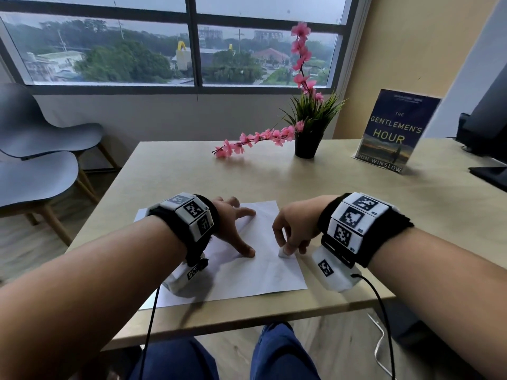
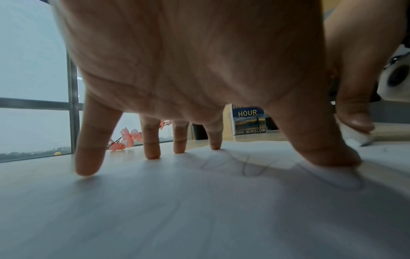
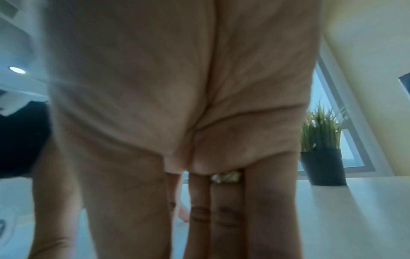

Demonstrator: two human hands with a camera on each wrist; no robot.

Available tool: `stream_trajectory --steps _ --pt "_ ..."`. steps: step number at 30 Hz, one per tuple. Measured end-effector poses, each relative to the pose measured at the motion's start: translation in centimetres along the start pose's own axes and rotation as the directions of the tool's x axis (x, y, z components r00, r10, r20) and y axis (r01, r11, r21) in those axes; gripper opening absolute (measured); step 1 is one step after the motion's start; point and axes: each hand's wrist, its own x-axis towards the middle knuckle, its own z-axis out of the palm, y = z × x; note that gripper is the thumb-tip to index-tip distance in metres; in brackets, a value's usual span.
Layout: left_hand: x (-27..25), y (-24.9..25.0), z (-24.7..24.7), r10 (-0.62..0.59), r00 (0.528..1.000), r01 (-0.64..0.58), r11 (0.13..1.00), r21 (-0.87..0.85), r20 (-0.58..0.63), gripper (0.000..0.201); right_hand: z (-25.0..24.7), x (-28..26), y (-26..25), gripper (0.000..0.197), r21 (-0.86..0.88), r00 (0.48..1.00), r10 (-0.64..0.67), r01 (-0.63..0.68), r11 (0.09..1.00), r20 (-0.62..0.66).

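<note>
A white sheet of paper [image 1: 263, 272] lies flat on the light wooden table [image 1: 356, 215], close to the front edge. My left hand [image 1: 240, 229] is spread over its left part, pressing it down with straight fingertips [image 2: 88, 168]. Faint pencil lines [image 2: 244, 166] show on the paper [image 2: 199, 210] under that hand. My right hand [image 1: 288, 246] pinches a small white eraser [image 1: 284, 253] whose end touches the paper near the middle. The eraser [image 2: 359, 138] also shows at the right of the left wrist view. The right wrist view is filled by my right palm [image 3: 177, 105], with a ring [image 3: 226, 177] on one finger.
A black pot of green grass and pink flowers [image 1: 307, 144] stands at the back of the table. A book [image 1: 392, 133] stands upright to its right. A dark monitor [image 1: 488, 133] sits at the far right. Two grey chairs [image 1: 41, 149] stand left of the table.
</note>
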Motion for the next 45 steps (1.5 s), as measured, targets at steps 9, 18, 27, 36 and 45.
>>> stream_trajectory --steps 9,18,27,36,45 --pt "-1.3 0.5 0.4 -0.008 1.0 0.007 0.999 0.05 0.015 0.092 -1.3 -0.3 -2.1 0.032 -0.1 0.98 0.079 -0.099 0.99 -0.181" --pt "-1.7 0.0 1.0 -0.005 0.998 0.006 1.0 -0.022 0.059 0.11 -0.5 -0.1 -3.7 0.029 -0.07 0.987 0.028 -0.04 0.997 -0.161" --pt "-1.6 0.0 1.1 0.0 0.999 0.002 0.999 -0.038 0.048 0.107 0.6 -0.2 -4.6 0.026 -0.092 0.988 -0.06 0.047 0.995 -0.14" --pt "-1.7 -0.1 1.1 0.009 0.999 -0.007 0.999 -0.045 0.042 0.108 0.5 0.1 -4.2 0.019 -0.047 0.981 -0.063 0.055 0.997 -0.185" --pt "-1.8 0.0 1.0 0.0 0.999 0.002 0.999 -0.042 0.036 0.109 -0.3 0.2 -2.9 0.018 -0.03 0.982 -0.032 0.027 0.999 -0.186"
